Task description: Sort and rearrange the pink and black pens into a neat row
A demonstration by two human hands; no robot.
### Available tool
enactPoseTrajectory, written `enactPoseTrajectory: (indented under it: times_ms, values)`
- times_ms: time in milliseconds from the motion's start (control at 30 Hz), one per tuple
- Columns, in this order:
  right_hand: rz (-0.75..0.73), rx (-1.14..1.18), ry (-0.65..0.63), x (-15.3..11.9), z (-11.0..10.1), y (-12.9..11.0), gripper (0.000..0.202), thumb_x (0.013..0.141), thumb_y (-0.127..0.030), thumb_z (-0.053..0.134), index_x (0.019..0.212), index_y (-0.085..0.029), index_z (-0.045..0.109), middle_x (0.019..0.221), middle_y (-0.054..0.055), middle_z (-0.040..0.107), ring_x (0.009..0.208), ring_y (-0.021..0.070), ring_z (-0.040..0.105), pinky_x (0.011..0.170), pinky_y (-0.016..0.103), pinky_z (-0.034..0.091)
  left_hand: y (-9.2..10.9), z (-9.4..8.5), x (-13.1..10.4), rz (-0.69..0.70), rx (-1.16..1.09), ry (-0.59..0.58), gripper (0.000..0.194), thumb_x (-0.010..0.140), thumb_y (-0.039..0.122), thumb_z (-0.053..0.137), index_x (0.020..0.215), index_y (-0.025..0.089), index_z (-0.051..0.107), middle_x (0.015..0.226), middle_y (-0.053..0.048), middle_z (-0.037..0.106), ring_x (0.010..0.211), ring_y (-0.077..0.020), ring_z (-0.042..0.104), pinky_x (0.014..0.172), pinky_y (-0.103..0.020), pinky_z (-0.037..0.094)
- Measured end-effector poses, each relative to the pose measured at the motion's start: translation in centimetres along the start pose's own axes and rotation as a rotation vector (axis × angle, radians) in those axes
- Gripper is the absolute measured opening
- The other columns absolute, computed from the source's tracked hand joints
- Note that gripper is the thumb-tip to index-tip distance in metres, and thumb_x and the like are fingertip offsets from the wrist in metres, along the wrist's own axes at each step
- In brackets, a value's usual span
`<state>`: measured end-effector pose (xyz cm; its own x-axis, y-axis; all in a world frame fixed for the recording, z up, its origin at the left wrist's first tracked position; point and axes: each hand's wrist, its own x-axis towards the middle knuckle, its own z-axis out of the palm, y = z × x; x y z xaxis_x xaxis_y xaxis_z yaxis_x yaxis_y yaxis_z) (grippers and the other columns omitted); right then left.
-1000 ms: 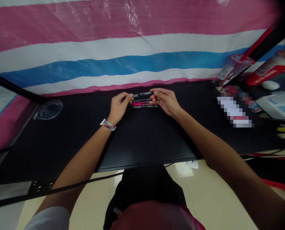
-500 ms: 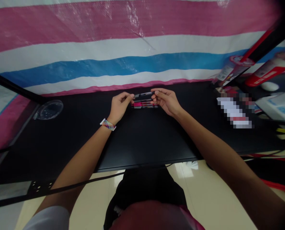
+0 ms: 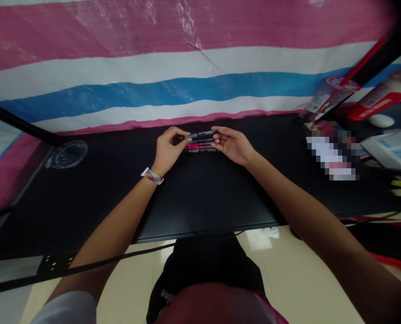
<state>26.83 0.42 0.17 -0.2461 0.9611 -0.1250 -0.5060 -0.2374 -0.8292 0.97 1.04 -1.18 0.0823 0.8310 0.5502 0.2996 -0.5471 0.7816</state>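
A dark pen [image 3: 202, 135] lies crosswise between my two hands near the back of the black table. My left hand [image 3: 169, 148] pinches its left end between thumb and fingers. At the other end, my right hand [image 3: 234, 145] has its thumb and fingertips closed on the same pen. Just in front of it, several pens with pink parts [image 3: 195, 146] lie side by side on the table, parallel to the held one. My fingers partly cover the ends of these pens. A patterned band [image 3: 152, 175] circles my left wrist.
A clear round plastic lid or dish [image 3: 68, 154] lies at the left of the black table [image 3: 207, 193]. On the right stand a clear cup [image 3: 328, 99], a red-and-white container [image 3: 379, 96] and a white device [image 3: 392, 146]. Striped sheeting [image 3: 173, 94] rises behind.
The held pen has come slightly nearer to the pink pens, with both hands still on its ends. The view has shifted very little.
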Motion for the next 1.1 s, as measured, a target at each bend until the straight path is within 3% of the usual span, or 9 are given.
enactPoseTrajectory:
  times_ms: [167, 333, 400, 567, 733, 967, 1033, 1100]
  values:
    - [0.097, 0.130, -0.053, -0.3, -0.2, -0.7, 0.032, 0.100, -0.028, 0.059, 0.121, -0.016, 0.080, 0.101, 0.008, 0.083, 0.090, 0.0178, 0.077, 0.096, 0.031, 0.070, 0.0, -0.1, 0.0, 0.002, -0.014, -0.005, 0.012, 0.089, 0.022, 0.089, 0.099, 0.024, 0.083, 0.105, -0.006, 0.085, 0.100, -0.0227, 0.078, 0.096, -0.041, 0.065]
    - [0.039, 0.104, 0.015, 0.0, -0.1, -0.1, 0.024, 0.097, -0.022, 0.063, 0.115, -0.020, 0.079, 0.091, 0.004, 0.081, 0.085, 0.0159, 0.076, 0.100, 0.030, 0.068, 0.5, 0.1, -0.1, 0.002, -0.004, -0.005, 0.010, 0.090, 0.023, 0.089, 0.098, 0.024, 0.082, 0.105, -0.006, 0.084, 0.101, -0.0227, 0.079, 0.095, -0.040, 0.066]
    - [0.003, 0.076, 0.022, 0.0, -0.1, 0.1, 0.021, 0.099, -0.029, 0.066, 0.114, -0.021, 0.079, 0.090, 0.004, 0.081, 0.086, 0.0176, 0.077, 0.099, 0.033, 0.069, 0.6, 0.2, -0.1, 0.002, -0.008, -0.010, 0.010, 0.091, 0.024, 0.089, 0.098, 0.024, 0.083, 0.105, -0.006, 0.085, 0.099, -0.0224, 0.079, 0.095, -0.040, 0.066]
    - [-0.067, -0.070, 0.000, -0.3, 0.2, -0.2, 0.037, 0.097, -0.053, 0.073, 0.116, -0.022, 0.081, 0.095, 0.008, 0.084, 0.095, 0.0245, 0.081, 0.096, 0.040, 0.072, 0.5, 0.1, -0.1, -0.030, -0.009, 0.000, 0.010, 0.090, 0.025, 0.090, 0.098, 0.024, 0.083, 0.105, -0.007, 0.086, 0.099, -0.0231, 0.079, 0.095, -0.041, 0.066]
    - [-0.121, -0.109, 0.027, -0.3, 0.5, 0.0, 0.029, 0.097, -0.047, 0.079, 0.114, -0.023, 0.082, 0.097, 0.006, 0.083, 0.092, 0.0207, 0.079, 0.097, 0.035, 0.071, 0.6, 0.2, -0.3, -0.063, 0.003, -0.016, 0.012, 0.091, 0.030, 0.089, 0.100, 0.024, 0.084, 0.105, -0.006, 0.087, 0.095, -0.0229, 0.079, 0.093, -0.041, 0.065]
    - [-0.236, -0.154, 0.071, -0.4, 0.7, 0.7, 0.025, 0.085, -0.039, 0.095, 0.101, -0.022, 0.084, 0.083, 0.001, 0.078, 0.075, 0.0147, 0.071, 0.079, 0.032, 0.071, 0.9, 0.1, -0.2, -0.037, 0.055, -0.030, 0.015, 0.094, 0.037, 0.087, 0.101, 0.024, 0.086, 0.103, -0.006, 0.086, 0.094, -0.0226, 0.078, 0.091, -0.038, 0.062]
    - [-0.258, -0.154, 0.044, -0.6, 0.8, 0.6, 0.025, 0.084, -0.037, 0.095, 0.101, -0.022, 0.085, 0.084, 0.001, 0.078, 0.075, 0.0150, 0.071, 0.079, 0.033, 0.071, 1.1, -0.1, -0.2, -0.023, 0.069, -0.046, 0.016, 0.100, 0.039, 0.082, 0.095, 0.024, 0.084, 0.092, -0.005, 0.083, 0.088, -0.0210, 0.076, 0.088, -0.036, 0.061]
    - [-0.268, -0.170, 0.026, -0.7, 0.9, 0.4, 0.024, 0.084, -0.037, 0.095, 0.102, -0.023, 0.086, 0.086, 0.001, 0.078, 0.076, 0.0155, 0.071, 0.080, 0.034, 0.071, 1.3, -0.2, -0.1, -0.018, 0.077, -0.066, 0.032, 0.106, 0.043, 0.075, 0.081, 0.023, 0.079, 0.082, -0.003, 0.080, 0.080, -0.0193, 0.074, 0.083, -0.035, 0.059]
